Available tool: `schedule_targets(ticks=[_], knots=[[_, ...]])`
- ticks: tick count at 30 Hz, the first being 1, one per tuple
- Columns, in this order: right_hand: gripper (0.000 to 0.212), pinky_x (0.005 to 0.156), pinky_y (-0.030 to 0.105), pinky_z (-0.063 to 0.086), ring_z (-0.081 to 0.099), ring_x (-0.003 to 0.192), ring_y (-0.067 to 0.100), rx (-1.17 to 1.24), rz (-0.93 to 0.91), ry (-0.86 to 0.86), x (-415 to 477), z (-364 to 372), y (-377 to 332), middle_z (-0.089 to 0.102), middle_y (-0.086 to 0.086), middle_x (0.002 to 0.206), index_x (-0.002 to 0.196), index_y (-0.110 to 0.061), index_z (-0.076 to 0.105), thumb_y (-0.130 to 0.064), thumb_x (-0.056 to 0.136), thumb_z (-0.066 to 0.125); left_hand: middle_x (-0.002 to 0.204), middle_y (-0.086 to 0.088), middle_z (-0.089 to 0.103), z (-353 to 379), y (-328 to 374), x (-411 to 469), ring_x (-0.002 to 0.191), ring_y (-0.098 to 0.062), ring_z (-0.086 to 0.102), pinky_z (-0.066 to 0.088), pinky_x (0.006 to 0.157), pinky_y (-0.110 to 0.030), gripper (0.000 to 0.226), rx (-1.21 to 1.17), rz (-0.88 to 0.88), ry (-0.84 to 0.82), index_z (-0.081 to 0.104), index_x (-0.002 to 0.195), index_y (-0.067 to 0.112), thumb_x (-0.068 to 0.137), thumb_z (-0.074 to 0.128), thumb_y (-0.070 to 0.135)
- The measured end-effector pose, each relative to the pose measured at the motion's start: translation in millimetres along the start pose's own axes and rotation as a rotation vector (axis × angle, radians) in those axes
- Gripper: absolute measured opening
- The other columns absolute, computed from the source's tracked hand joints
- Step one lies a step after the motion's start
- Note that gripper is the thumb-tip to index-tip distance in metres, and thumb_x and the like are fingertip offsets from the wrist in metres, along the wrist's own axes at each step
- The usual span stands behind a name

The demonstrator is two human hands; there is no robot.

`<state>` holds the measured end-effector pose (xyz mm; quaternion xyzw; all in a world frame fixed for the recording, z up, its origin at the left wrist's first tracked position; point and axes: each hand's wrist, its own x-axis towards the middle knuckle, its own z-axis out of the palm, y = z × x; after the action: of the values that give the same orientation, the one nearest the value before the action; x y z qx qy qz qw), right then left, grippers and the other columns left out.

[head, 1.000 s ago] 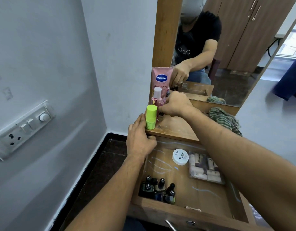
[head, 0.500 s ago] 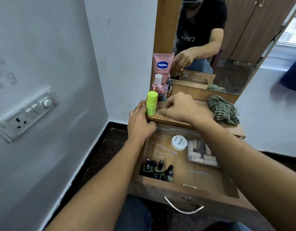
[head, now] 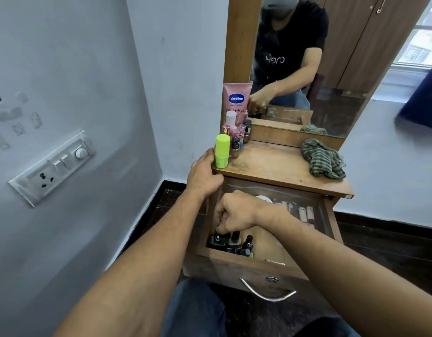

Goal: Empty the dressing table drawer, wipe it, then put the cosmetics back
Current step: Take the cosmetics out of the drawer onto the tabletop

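Wooden drawer [head: 234, 266]: right hand [head: 237, 212] seemingly pinches a small glossy bottle [head: 218, 239]; left hand [head: 204, 175] rests on tabletop [head: 271, 164].

The worktop [head: 271, 164] has a bare stretch through its middle. The lime-green bottle [head: 221, 151], Vaseline tube [head: 236, 100] and small bottles [head: 235, 144] crowd its back-left corner against the mirror [head: 307, 69], and a striped cloth [head: 323, 159] is heaped on the right. The left hand [head: 204, 175] rests at the left edge, touching the lime-green bottle. In the open drawer [head: 222, 271] the right hand [head: 237, 211] pinches one of the nail polish bottles [head: 234, 242] packed front-left. A white jar [head: 265, 199] and clear case [head: 300, 212] fill the back — the floor front-right lies bare.
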<state>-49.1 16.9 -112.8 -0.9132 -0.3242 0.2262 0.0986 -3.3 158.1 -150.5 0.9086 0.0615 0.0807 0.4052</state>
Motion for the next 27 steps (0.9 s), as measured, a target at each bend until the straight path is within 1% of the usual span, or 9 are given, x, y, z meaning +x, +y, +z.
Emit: schedule_targets(ticks=[3,6,10,13,15,17,20,23,27], knots=[[0.015,0.083,0.038,0.059,0.067,0.086,0.014,-0.033,-0.025,-0.006,3,4,1,0.072,-0.008,0.084,0.09,-0.027,0.076,-0.033,0.076,0.077,0.153,0.004,0.046,1,-1,1,0.137,-0.026,0.044,0.042,0.111,-0.041,0.092,0.005,0.011,0.007,0.038,0.152,0.022,0.062,0.054,0.021],[0.015,0.08,0.038,0.06,0.069,0.084,0.015,-0.058,-0.037,0.034,4,6,4,0.073,-0.006,0.084,0.088,-0.025,0.078,-0.033,0.076,0.076,0.154,0.005,0.045,3,-3,1,0.137,-0.025,0.042,0.042,0.111,-0.043,0.091,0.025,0.012,-0.002,0.036,0.153,0.023,0.064,0.055,0.018],[0.008,0.074,0.032,0.059,0.064,0.072,0.014,-0.087,-0.045,0.147,-3,-11,5,0.065,-0.009,0.066,0.068,-0.028,0.069,-0.033,0.073,0.074,0.147,0.003,0.052,6,-7,5,0.129,-0.026,0.05,0.047,0.105,-0.044,0.088,0.023,0.049,0.035,0.041,0.148,0.022,0.061,0.053,0.022],[0.006,0.061,0.018,0.048,0.06,0.065,0.008,-0.07,-0.034,0.235,-16,-47,7,0.07,-0.008,0.068,0.077,-0.023,0.077,-0.028,0.075,0.076,0.136,0.005,0.058,10,-6,4,0.116,-0.027,0.055,0.05,0.094,-0.039,0.08,0.011,0.084,0.085,0.047,0.142,0.023,0.062,0.053,0.026],[0.01,0.061,0.021,0.048,0.064,0.068,0.009,-0.086,-0.021,0.317,-23,-74,10,0.073,-0.007,0.073,0.08,-0.021,0.079,-0.029,0.075,0.076,0.133,0.007,0.059,14,-5,1,0.111,-0.026,0.053,0.047,0.088,-0.033,0.077,0.009,0.092,0.118,0.048,0.14,0.025,0.063,0.054,0.026],[0.012,0.069,0.025,0.054,0.066,0.075,0.009,-0.112,0.023,0.401,-24,-100,16,0.074,-0.008,0.076,0.082,-0.023,0.08,-0.032,0.076,0.076,0.133,0.008,0.057,17,-4,0,0.109,-0.025,0.051,0.041,0.085,-0.029,0.076,0.014,0.093,0.15,0.048,0.14,0.024,0.065,0.055,0.026],[0.013,0.077,0.033,0.058,0.067,0.076,0.011,-0.094,0.082,0.501,-18,-128,25,0.074,-0.006,0.076,0.08,-0.022,0.081,-0.034,0.076,0.078,0.138,0.009,0.054,19,-4,0,0.112,-0.025,0.05,0.043,0.09,-0.029,0.082,0.029,0.085,0.176,0.044,0.145,0.023,0.064,0.053,0.03],[0.014,0.076,0.037,0.06,0.067,0.075,0.013,-0.09,0.126,0.58,-4,-144,33,0.074,-0.004,0.074,0.075,-0.02,0.08,-0.034,0.074,0.078,0.147,0.007,0.049,20,-6,1,0.117,-0.026,0.049,0.046,0.1,-0.035,0.088,0.054,0.078,0.184,0.04,0.15,0.021,0.063,0.052,0.03],[0.013,0.075,0.038,0.061,0.067,0.078,0.017,-0.097,0.163,0.606,20,-146,40,0.074,-0.002,0.076,0.076,-0.021,0.079,-0.033,0.074,0.077,0.151,0.007,0.045,23,-8,0,0.118,-0.026,0.048,0.047,0.101,-0.038,0.09,0.073,0.102,0.205,0.037,0.152,0.02,0.064,0.053,0.027]])
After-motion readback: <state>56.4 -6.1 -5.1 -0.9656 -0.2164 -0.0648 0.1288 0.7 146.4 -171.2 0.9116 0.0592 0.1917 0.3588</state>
